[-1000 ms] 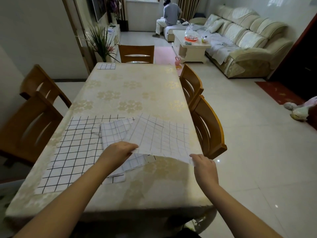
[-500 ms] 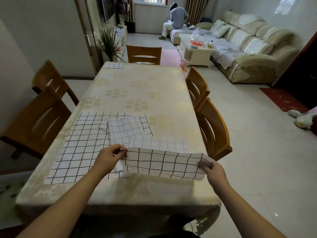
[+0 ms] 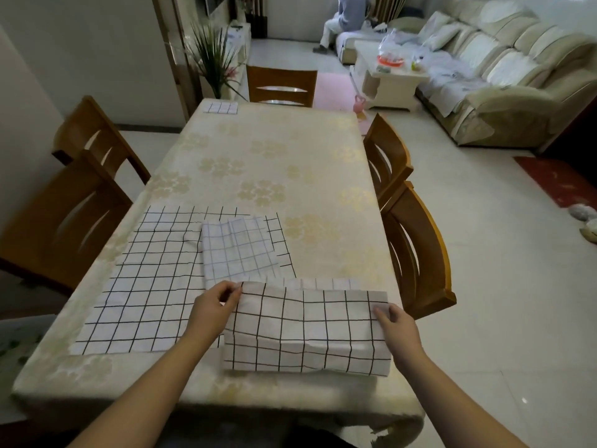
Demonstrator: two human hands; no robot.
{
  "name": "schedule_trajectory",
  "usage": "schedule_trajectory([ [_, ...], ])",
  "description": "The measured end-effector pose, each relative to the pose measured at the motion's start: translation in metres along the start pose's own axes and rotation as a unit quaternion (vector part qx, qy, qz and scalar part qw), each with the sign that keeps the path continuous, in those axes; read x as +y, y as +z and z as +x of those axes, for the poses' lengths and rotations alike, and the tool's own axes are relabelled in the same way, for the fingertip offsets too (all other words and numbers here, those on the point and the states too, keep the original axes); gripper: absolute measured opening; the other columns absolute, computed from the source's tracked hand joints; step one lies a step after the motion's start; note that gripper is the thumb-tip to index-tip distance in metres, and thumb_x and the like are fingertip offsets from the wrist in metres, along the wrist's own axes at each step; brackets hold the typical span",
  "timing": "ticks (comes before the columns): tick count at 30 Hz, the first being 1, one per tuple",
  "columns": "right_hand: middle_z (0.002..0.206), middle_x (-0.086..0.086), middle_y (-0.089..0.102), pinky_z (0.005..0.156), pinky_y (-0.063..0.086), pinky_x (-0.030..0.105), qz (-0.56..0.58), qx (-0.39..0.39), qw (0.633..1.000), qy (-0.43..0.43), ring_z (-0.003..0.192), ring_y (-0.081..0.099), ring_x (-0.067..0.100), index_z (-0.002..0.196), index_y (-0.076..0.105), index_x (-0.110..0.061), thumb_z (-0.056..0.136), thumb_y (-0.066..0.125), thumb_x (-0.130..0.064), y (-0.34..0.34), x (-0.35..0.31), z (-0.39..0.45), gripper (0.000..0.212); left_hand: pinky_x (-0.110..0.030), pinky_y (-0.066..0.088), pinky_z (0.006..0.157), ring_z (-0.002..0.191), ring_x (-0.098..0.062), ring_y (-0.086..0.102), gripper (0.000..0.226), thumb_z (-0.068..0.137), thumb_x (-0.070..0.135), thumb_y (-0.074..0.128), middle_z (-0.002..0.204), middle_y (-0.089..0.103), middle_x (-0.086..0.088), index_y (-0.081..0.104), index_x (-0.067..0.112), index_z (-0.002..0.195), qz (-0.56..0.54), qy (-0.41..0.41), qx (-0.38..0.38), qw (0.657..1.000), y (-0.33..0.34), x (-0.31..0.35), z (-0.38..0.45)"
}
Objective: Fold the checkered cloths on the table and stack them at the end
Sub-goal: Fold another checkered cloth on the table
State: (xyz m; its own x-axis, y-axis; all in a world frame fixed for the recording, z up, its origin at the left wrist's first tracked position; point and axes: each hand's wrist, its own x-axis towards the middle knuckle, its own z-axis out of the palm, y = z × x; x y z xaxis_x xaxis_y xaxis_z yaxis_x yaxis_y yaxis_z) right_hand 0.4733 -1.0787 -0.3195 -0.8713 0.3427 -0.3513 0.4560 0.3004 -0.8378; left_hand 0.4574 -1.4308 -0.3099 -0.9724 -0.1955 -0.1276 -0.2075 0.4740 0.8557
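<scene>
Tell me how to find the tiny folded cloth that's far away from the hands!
Look at the long table with the pale flowered cover and follow it to the far end, by the wooden chair. On the far left corner lies the small folded checkered cloth. It sits alone, much smaller than the cloths near the hands.

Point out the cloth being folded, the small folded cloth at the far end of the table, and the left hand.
cloth being folded (image 3: pixel 307 331): head view, middle of its top layer.
small folded cloth (image 3: pixel 221 108): head view, centre of its top face.
left hand (image 3: pixel 213 307): head view, back of the hand.
</scene>
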Motion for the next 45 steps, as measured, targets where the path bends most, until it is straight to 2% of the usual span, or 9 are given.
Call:
schedule_trajectory([
  [3, 0.087, 0.016, 0.066, 0.064, 0.042, 0.031, -0.017, -0.011, 1.0, 0.014, 0.079, 0.058, 0.026, 0.089, 0.063, -0.008, 0.098, 0.055, -0.022, 0.011, 0.005, 0.023, 0.018, -0.026, 0.045, 0.064, 0.075, -0.014, 0.06, 0.017, 0.096, 0.032, 0.059, 0.079, 0.067, 0.001, 0.067, 0.021, 0.086, 0.007, -0.044, 0.011, 0.999, 0.016, -0.012, 0.017],
  [11, 0.086, -0.001, 0.066, 0.062, 0.041, 0.029, -0.091, -0.025, 0.995, 0.031, 0.079, 0.057, 0.014, 0.093, 0.064, -0.018, 0.097, 0.056, -0.025, 0.028, 0.011, 0.087, 0.011, -0.034, 0.05, 0.066, 0.075, -0.021, 0.062, 0.025, 0.097, 0.038, 0.053, 0.077, 0.066, -0.003, 0.064, 0.018, 0.085, 0.082, -0.107, 0.023, 0.991, 0.055, -0.037, 0.063],
  [15, 0.087, -0.004, 0.064, 0.067, 0.041, 0.029, -0.122, -0.029, 0.992, 0.029, 0.079, 0.056, 0.01, 0.099, 0.063, -0.019, 0.097, 0.057, -0.028, 0.037, 0.015, 0.105, 0.011, -0.026, 0.042, 0.058, 0.075, -0.017, 0.059, 0.025, 0.097, 0.035, 0.054, 0.085, 0.063, -0.002, 0.066, 0.016, 0.089, 0.148, -0.12, 0.032, 0.981, 0.063, -0.053, 0.077],
  [20, 0.088, -0.001, 0.066, 0.067, 0.041, 0.029, -0.147, -0.024, 0.989, 0.022, 0.08, 0.058, 0.015, 0.099, 0.064, -0.017, 0.097, 0.057, -0.028, 0.043, 0.02, 0.119, 0.013, -0.023, 0.034, 0.053, 0.068, -0.018, 0.055, 0.024, 0.096, 0.032, 0.056, 0.078, 0.058, -0.002, 0.06, 0.016, 0.078, 0.199, -0.132, 0.024, 0.971, 0.065, -0.062, 0.081],
  [24, 0.089, 0.0, 0.067, 0.068, 0.043, 0.03, -0.157, -0.012, 0.987, 0.018, 0.081, 0.059, 0.018, 0.1, 0.065, -0.017, 0.096, 0.058, -0.028, 0.046, 0.023, 0.127, 0.014, -0.02, 0.035, 0.054, 0.068, -0.011, 0.055, 0.021, 0.095, 0.032, 0.059, 0.078, 0.058, 0.0, 0.061, 0.017, 0.08, 0.208, -0.131, 0.02, 0.969, 0.065, -0.064, 0.083],
  [34, 0.085, -0.004, 0.065, 0.06, 0.045, 0.029, -0.176, 0.007, 0.984, 0.005, 0.072, 0.056, 0.009, 0.094, 0.064, -0.021, 0.096, 0.055, -0.034, 0.046, 0.032, 0.132, 0.015, -0.033, 0.049, 0.069, 0.081, -0.02, 0.058, 0.029, 0.091, 0.036, 0.064, 0.089, 0.058, -0.002, 0.065, 0.009, 0.1, 0.234, -0.122, 0.034, 0.964, 0.073, -0.068, 0.092],
  [37, 0.09, -0.003, 0.065, 0.06, 0.043, 0.028, -0.171, 0.02, 0.985, -0.004, 0.075, 0.056, 0.009, 0.102, 0.064, -0.02, 0.095, 0.057, -0.033, 0.046, 0.035, 0.134, 0.017, -0.037, 0.05, 0.074, 0.088, -0.024, 0.059, 0.031, 0.088, 0.036, 0.067, 0.095, 0.059, -0.003, 0.061, 0.012, 0.109, 0.23, -0.095, 0.049, 0.967, 0.075, -0.068, 0.091],
  [41, 0.112, 0.002, 0.054, 0.072, 0.047, 0.033, -0.176, 0.056, 0.983, 0.002, 0.092, 0.056, 0.019, 0.123, 0.055, -0.018, 0.09, 0.066, -0.033, 0.047, 0.032, 0.13, 0.038, -0.046, 0.044, 0.093, 0.116, -0.029, 0.051, 0.043, 0.091, 0.034, 0.062, 0.126, 0.057, -0.008, 0.055, 0.015, 0.129, 0.319, 0.01, 0.075, 0.945, 0.087, -0.065, 0.072],
  [45, 0.123, 0.007, 0.055, 0.096, 0.039, 0.042, -0.238, 0.072, 0.964, -0.095, 0.11, 0.052, 0.026, 0.129, 0.054, -0.016, 0.093, 0.061, -0.03, 0.06, 0.032, 0.116, 0.039, -0.044, 0.038, 0.105, 0.136, -0.022, 0.037, 0.051, 0.094, 0.042, 0.038, 0.145, 0.048, -0.004, 0.045, 0.019, 0.14, 0.385, 0.176, -0.051, 0.905, 0.113, -0.061, 0.039],
])
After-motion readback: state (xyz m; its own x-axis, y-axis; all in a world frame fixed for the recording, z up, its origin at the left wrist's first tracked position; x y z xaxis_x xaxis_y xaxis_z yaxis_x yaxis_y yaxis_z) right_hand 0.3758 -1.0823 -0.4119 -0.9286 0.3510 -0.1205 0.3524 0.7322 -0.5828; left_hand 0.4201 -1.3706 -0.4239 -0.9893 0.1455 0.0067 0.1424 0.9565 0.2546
